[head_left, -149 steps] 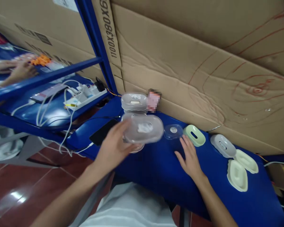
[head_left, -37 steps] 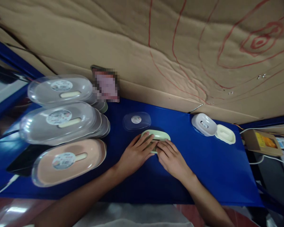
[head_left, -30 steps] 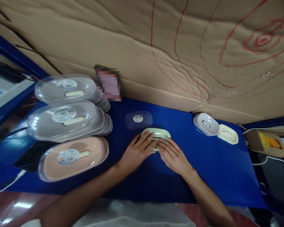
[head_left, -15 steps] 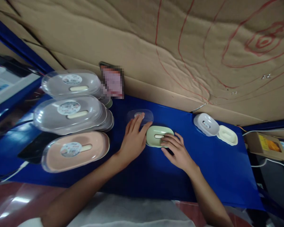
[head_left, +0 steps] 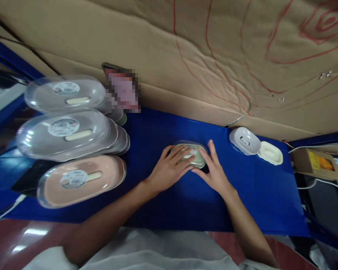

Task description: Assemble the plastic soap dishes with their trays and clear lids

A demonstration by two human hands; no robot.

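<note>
A light green soap box (head_left: 199, 161) rests on the blue table under a clear lid (head_left: 183, 143) with a round label. My left hand (head_left: 166, 170) holds the lid from its left side, fingers bent across the top. At the right end, my right hand (head_left: 215, 175) grips the covered box, its thumb at the near edge and its fingers along the far right side. My fingers hide much of the label and the box's middle. I cannot make out whether the lid is fully seated.
Stacks of lidded grey boxes (head_left: 59, 138) and pink boxes (head_left: 81, 183) stand on the left. A phone-like device (head_left: 122, 88) leans against the cardboard wall (head_left: 157, 48). To the right are a grey soap box (head_left: 245, 140) and a cream tray (head_left: 270, 153).
My left hand has brought the clear lid from behind the green box onto it, moving right. My right hand has shifted from the box's top to its right end. The camera view has shifted slightly.
</note>
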